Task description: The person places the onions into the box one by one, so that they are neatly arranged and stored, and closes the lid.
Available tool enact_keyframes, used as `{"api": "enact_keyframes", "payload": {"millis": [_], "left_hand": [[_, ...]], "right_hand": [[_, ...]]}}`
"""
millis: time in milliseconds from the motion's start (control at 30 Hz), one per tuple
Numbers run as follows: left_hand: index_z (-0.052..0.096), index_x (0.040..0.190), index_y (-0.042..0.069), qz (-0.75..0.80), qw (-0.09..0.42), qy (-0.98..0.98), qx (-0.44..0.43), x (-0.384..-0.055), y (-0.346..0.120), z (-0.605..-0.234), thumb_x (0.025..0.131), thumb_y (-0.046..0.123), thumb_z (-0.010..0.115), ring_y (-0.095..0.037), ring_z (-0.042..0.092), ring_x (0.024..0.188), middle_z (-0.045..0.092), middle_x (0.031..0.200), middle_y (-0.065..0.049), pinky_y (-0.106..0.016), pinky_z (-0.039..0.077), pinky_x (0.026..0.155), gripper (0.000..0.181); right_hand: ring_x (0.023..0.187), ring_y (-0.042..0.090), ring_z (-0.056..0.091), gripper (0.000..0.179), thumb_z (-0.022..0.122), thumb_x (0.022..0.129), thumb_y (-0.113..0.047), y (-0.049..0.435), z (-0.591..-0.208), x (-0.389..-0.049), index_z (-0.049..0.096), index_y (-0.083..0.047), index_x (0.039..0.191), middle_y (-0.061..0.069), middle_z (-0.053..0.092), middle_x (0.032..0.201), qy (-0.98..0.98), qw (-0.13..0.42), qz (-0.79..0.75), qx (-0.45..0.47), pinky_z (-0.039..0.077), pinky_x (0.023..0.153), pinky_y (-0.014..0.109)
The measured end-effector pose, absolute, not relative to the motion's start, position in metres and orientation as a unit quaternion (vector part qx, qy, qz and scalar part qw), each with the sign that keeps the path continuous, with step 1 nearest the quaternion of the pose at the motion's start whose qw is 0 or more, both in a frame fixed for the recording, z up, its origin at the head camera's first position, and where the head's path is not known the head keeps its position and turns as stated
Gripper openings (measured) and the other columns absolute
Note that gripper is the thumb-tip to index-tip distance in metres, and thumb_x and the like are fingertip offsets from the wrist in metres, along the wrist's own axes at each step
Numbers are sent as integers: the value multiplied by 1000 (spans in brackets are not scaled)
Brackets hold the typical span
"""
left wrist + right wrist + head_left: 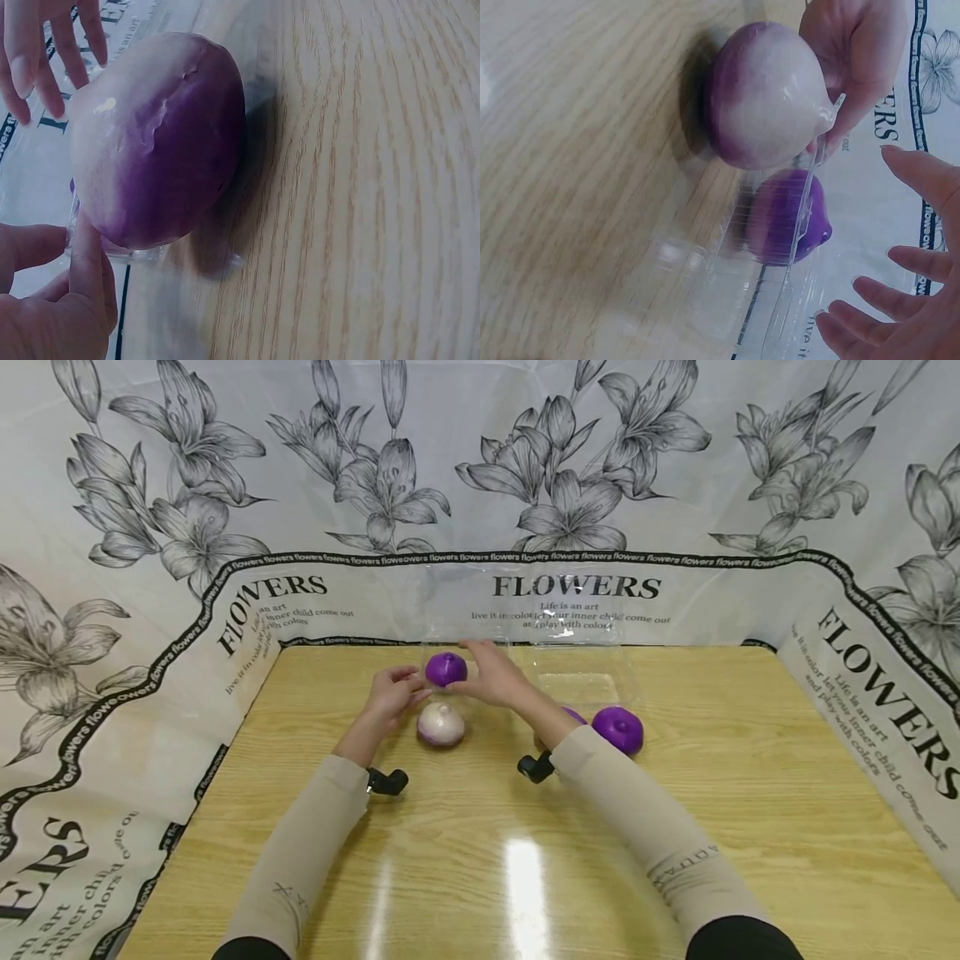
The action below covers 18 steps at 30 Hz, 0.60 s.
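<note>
A purple onion (446, 669) sits in a clear plastic container (799, 225) near the back of the table. My left hand (392, 693) pinches the container's near left rim between thumb and fingers, as the left wrist view (64, 292) shows. Over the container's right side is my right hand (495, 672), its fingers spread and holding nothing. Just in front of the container, a white-and-purple onion (161, 142) rests on the table, close to my left hand and apart from the fingers. The container's outline is faint in the head view.
Another clear container (577, 685) stands at the back right, its lid raised. In front of it lie a purple onion (618, 731) and another one (574, 715), partly hidden by my right forearm. Flower-printed cloth (577, 602) bounds the table's back and sides.
</note>
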<state>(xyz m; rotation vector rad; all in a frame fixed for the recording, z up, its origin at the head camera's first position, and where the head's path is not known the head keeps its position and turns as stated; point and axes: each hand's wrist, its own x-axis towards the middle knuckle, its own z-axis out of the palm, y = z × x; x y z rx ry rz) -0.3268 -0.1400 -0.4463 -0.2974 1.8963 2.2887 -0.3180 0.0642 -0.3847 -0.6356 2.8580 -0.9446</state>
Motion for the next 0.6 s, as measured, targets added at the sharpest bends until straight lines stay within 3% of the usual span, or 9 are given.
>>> {"api": "enact_keyframes", "payload": {"millis": [133, 367, 600], "left_hand": [[43, 146, -12, 766, 77, 631, -98, -327, -140, -445, 99, -13, 51, -19, 63, 92, 46, 116, -13, -34, 54, 106, 48], [43, 147, -12, 764, 83, 632, -99, -327, -142, -446, 99, -13, 51, -26, 63, 103, 46, 122, -16, -35, 54, 107, 49], [43, 147, -11, 762, 81, 635, -100, -327, -141, -445, 100, -12, 51, -25, 64, 102, 45, 133, -21, -32, 56, 103, 48]], "right_hand": [[141, 37, 43, 82, 85, 85, -33, 66, -384, -310, 44, -7, 152, 19, 44, 154, 923, 29, -314, -222, 38, 118, 59], [145, 37, 38, 82, 84, 86, -32, 69, -391, -294, 44, -7, 153, 19, 39, 158, 908, 28, -344, -236, 34, 120, 61], [133, 39, 51, 83, 83, 87, -35, 71, -400, -279, 44, 1, 151, 23, 49, 147, 905, 58, -344, -244, 46, 113, 54]]}}
